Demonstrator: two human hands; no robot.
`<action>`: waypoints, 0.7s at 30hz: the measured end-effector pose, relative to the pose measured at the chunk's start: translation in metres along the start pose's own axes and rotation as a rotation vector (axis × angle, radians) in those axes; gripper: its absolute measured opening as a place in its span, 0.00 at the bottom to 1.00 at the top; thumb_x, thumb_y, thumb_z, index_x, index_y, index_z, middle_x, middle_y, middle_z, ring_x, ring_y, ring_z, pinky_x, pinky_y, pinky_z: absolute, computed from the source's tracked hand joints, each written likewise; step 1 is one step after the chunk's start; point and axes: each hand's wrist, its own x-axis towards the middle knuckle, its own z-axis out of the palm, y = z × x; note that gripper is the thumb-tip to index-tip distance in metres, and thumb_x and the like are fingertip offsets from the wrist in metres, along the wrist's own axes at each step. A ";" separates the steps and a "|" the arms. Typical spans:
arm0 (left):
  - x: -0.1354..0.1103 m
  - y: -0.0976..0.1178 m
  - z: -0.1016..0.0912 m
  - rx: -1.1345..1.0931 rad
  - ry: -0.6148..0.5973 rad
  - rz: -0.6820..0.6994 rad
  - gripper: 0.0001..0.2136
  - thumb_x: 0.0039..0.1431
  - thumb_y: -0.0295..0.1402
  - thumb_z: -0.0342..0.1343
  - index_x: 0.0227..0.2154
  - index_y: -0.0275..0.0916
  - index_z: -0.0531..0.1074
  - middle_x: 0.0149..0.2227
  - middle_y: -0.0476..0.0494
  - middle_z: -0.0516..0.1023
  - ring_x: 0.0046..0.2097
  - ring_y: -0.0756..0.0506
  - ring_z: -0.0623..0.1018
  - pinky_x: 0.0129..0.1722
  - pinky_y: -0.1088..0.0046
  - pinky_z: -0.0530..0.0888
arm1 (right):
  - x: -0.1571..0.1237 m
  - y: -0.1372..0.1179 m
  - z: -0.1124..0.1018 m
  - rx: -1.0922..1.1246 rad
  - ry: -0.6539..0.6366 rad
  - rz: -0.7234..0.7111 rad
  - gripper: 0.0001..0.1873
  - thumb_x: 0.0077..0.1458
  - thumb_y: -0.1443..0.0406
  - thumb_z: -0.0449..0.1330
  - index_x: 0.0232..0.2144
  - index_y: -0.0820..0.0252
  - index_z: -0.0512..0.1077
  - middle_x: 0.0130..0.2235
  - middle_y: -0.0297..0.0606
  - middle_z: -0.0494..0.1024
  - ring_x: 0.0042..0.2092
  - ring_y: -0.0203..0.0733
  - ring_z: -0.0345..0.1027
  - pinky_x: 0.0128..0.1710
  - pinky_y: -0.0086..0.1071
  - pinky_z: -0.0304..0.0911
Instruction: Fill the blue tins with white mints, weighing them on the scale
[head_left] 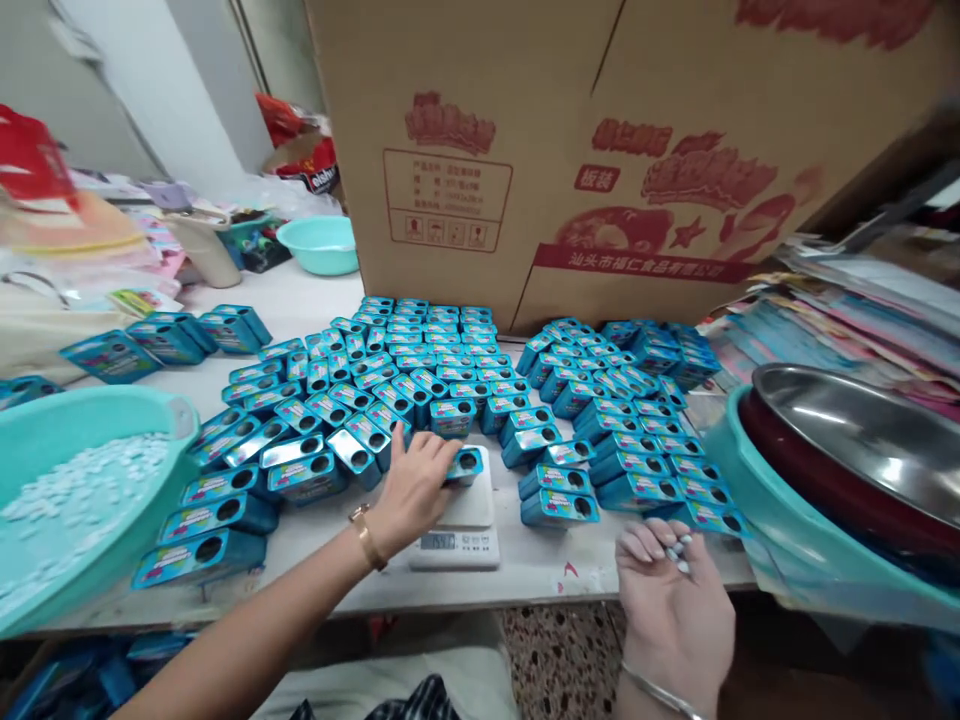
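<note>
Well out to the left of the grip, a turquoise basin [142, 545] with small white pieces [90, 480] spread loosely inside. Nearer on that same side and beyond, crowded blue boxes [304, 485], each with a dark round opening in the top. At the grip itself, left hand [416, 485] with fingers bent round the left end of one blue box [465, 466], opening side up. Directly beneath, a white scale [469, 512]; cannot tell whether full weight or only part on its pan. Probably a light box, thin-walled but fairly stiff, perhaps slippery for its gloss. Best taken by the long sides, clear of the opening, without squeezing hard. Straight beyond the grip, a tall cardboard carton [540, 200]. Just to the right, more boxes [559, 508] in close rows. Farther right and closer to the body, right hand [671, 600], palm up, fingers curled loosely over a few white pieces [680, 548]; apparently light, hard and smooth, apt to slip out, so best cradled or pinched with the fingertips. Farthest right of the grip, another basin [739, 470], with a dark red bowl [795, 470] and a shiny metal bowl [862, 425] nested on top.
</note>
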 end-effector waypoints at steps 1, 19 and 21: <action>-0.006 -0.001 -0.005 0.006 0.012 -0.016 0.18 0.56 0.30 0.55 0.50 0.42 0.66 0.43 0.43 0.74 0.49 0.39 0.70 0.60 0.41 0.46 | 0.001 -0.001 -0.003 0.008 0.004 0.010 0.04 0.52 0.71 0.53 0.28 0.60 0.61 0.25 0.28 0.59 0.23 0.29 0.55 0.20 0.23 0.57; -0.106 -0.073 -0.016 0.173 0.375 -0.147 0.29 0.55 0.45 0.51 0.59 0.48 0.55 0.51 0.35 0.68 0.51 0.27 0.68 0.52 0.38 0.63 | 0.012 -0.005 0.000 0.001 -0.075 -0.103 0.09 0.51 0.65 0.59 0.28 0.59 0.60 0.25 0.24 0.58 0.23 0.27 0.54 0.21 0.22 0.54; -0.078 -0.028 -0.007 -0.056 0.293 -0.003 0.31 0.56 0.41 0.54 0.61 0.46 0.52 0.53 0.35 0.66 0.54 0.32 0.68 0.53 0.48 0.67 | 0.011 -0.014 -0.013 0.037 -0.032 -0.127 0.08 0.51 0.66 0.58 0.28 0.59 0.60 0.25 0.24 0.58 0.23 0.27 0.54 0.21 0.21 0.54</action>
